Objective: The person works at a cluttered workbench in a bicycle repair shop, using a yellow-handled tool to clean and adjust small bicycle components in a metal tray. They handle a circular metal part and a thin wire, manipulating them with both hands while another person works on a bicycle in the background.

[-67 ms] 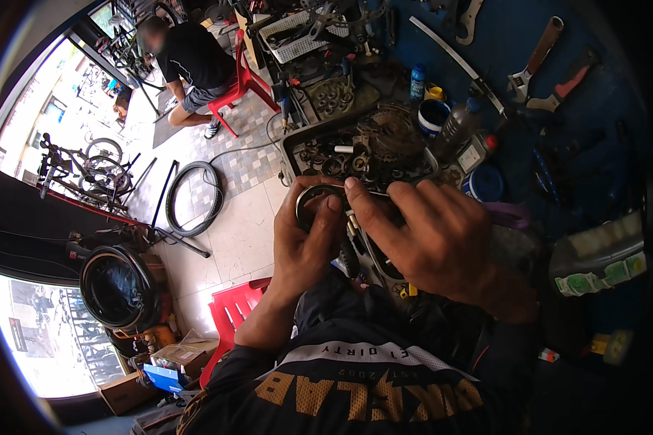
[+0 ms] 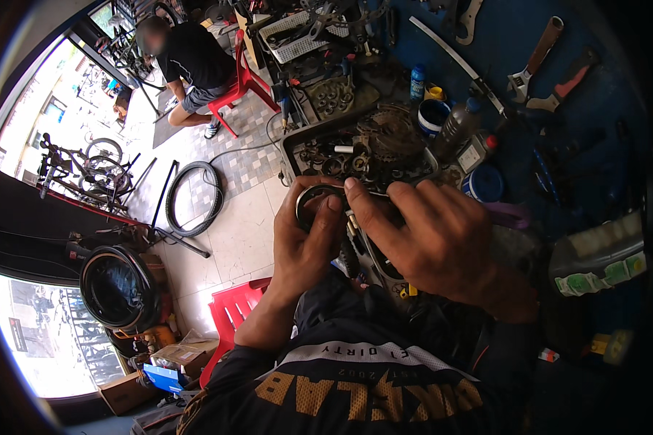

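My left hand point(image 2: 303, 235) curls round a metal ring point(image 2: 302, 208), the thumb pressing into its middle. The ring's pale rim shows beside the fingers. Close by, my right hand point(image 2: 439, 243) is bent with its knuckles up, one fingertip reaching toward the ring's right side. What lies under the right fingers is mostly hidden by the hand itself. Just beyond both hands, a tray point(image 2: 289, 161) holds greasy bicycle parts, among them a dark toothed sprocket cluster point(image 2: 392, 134).
Bottles and tubs, including a blue-rimmed tub point(image 2: 484, 183) and a dark bottle point(image 2: 458, 127), stand right of the tray. An adjustable wrench point(image 2: 537, 61) hangs on the blue wall. Left are a tyre point(image 2: 173, 203) on the floor, a red chair point(image 2: 232, 319) and a seated person point(image 2: 196, 61).
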`<move>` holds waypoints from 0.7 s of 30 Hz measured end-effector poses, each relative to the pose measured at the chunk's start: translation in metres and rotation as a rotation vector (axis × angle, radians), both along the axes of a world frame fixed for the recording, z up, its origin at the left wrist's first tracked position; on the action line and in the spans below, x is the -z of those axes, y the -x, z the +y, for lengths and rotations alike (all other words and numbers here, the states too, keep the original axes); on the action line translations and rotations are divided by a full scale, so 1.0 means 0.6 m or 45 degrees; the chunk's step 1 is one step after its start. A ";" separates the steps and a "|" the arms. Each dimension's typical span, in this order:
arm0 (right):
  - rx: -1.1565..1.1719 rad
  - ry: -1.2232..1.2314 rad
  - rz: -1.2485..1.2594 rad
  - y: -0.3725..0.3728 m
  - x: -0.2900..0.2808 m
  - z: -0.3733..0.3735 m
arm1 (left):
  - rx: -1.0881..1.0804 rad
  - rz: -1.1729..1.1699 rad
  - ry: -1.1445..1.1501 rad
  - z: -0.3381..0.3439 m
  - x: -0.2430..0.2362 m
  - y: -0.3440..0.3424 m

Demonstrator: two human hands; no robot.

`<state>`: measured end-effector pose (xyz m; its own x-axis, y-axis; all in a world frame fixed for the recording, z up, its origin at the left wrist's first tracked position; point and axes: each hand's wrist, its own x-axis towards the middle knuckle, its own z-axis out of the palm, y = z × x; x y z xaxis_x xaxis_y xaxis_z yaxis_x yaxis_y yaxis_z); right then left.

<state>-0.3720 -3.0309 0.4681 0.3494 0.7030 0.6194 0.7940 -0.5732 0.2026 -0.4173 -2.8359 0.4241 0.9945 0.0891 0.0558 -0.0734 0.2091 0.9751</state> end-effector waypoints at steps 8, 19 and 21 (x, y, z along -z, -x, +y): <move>0.046 0.066 -0.075 0.000 -0.006 0.007 | -0.040 0.002 -0.134 0.004 0.001 -0.009; 0.240 0.186 -0.409 0.019 0.009 0.034 | -0.183 -0.147 -0.689 0.003 -0.002 -0.013; 0.256 0.211 -0.459 0.021 0.010 0.034 | -0.159 -0.159 -0.745 0.006 -0.006 -0.013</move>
<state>-0.3843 -3.0103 0.4622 0.2717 0.7433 0.6112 0.5319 -0.6453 0.5484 -0.4096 -2.8324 0.4276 0.9613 0.1242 0.2460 -0.1837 -0.3766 0.9080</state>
